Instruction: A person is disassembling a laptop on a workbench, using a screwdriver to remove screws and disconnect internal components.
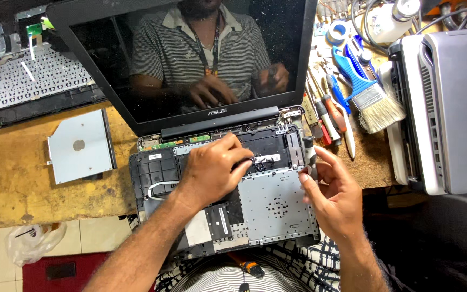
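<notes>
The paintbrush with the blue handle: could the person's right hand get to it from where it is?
Probably yes. The paintbrush lies uncovered on the workbench, up and right of the right hand, with only open space between them.

The left hand [212, 170] covers the part of the opened laptop base [277, 208] it presses on, so whatever lies under its fingertips, beside the small black cable cluster [263, 161], cannot be made out. The right hand [333, 194] pinches a small dark part [309, 157] too small to identify, and its palm hides the base's edge just behind the pinch. Below both wrists, the base's near edge disappears behind the forearms. An orange-handled tool [249, 266] under that edge shows only its handle. Far to the right of the pinch, a grey laptop [455, 108] runs off the frame.
</notes>
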